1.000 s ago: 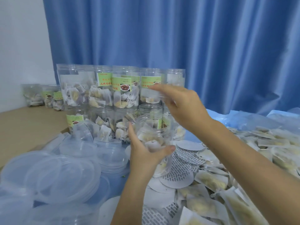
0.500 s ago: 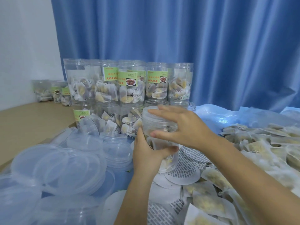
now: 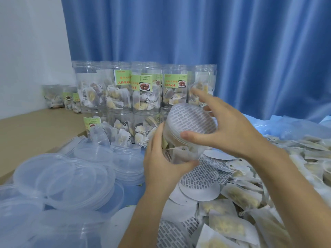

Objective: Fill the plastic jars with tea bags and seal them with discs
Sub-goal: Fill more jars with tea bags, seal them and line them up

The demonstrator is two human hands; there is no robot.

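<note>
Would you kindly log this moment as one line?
left hand holds jar | right hand seats disc | lid: off

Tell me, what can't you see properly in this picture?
- Head view: the left hand covers the lower part of the jar.
- Whether the disc is stuck down: unclear.
- Label writing on the stacked jars: too small.
- Lids cut off by the left edge.
</note>
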